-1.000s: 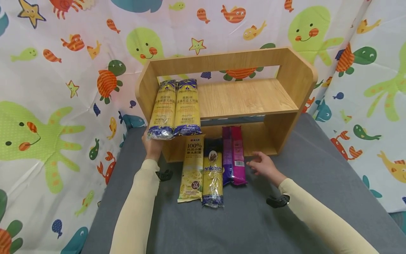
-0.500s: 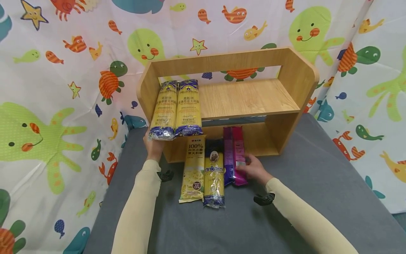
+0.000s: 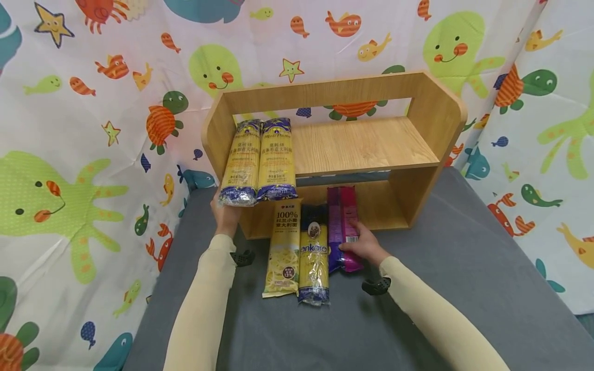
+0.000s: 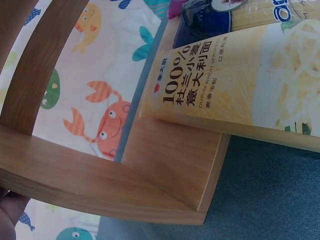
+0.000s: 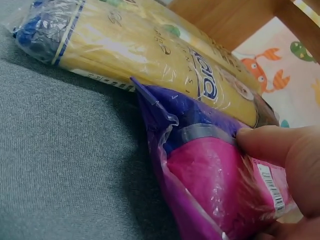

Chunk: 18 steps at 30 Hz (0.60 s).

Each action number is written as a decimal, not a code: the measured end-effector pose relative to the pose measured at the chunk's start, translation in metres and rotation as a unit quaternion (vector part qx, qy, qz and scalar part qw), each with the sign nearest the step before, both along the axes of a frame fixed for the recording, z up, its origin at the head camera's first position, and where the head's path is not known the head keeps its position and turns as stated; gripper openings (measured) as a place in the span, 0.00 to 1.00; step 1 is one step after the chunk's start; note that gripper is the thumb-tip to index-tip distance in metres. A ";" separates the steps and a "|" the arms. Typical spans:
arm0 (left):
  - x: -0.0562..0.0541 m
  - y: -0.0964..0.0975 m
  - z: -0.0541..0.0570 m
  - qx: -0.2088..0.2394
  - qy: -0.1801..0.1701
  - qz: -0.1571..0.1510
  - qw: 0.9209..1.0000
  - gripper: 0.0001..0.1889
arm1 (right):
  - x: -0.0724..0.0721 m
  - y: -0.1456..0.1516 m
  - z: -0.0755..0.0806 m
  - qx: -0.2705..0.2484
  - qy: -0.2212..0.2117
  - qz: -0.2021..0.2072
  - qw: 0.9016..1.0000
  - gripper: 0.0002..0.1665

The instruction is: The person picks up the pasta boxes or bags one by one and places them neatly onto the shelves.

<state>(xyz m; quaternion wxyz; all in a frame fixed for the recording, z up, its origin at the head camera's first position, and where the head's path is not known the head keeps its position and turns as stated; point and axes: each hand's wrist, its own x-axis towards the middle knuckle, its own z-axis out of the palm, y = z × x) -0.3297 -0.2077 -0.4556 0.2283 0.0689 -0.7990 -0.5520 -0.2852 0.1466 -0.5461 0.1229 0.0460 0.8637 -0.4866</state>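
Observation:
My right hand point(image 3: 364, 246) pinches a shiny magenta and purple packet point(image 3: 342, 226), thumb on its top face and fingers at its right side. The packet leans from the lower shelf onto the table. Beside it lie a yellow ankara pasta bag point(image 3: 314, 263) and a pale yellow spaghetti packet point(image 3: 282, 247). My left hand point(image 3: 226, 216) holds the left side panel of a wooden shelf point(image 4: 100, 192); the packs above hide most of its fingers. Two yellow and blue spaghetti packs point(image 3: 241, 162) lie side by side on the upper board.
The upper board point(image 3: 362, 144) extends right of the spaghetti packs. The shelf's right side panel point(image 3: 422, 149) stands beyond the magenta packet. A grey cloth point(image 3: 287, 335) covers the table, and a patterned sea-animal curtain point(image 3: 116, 103) hangs behind and at the sides.
My right hand has moved left from beside the magenta packet and taken hold of it. The packet has barely shifted. My left hand stays at the shelf's side.

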 end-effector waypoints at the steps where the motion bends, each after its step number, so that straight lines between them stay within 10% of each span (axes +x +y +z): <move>1: 0.000 0.000 0.000 -0.003 0.001 0.001 1.000 0.26 | -0.001 0.001 -0.001 -0.002 0.001 0.004 1.000 0.55; 18: 0.002 0.002 0.002 0.025 -0.007 0.000 1.000 0.26 | 0.009 0.010 -0.003 -0.026 -0.024 0.057 0.998 0.52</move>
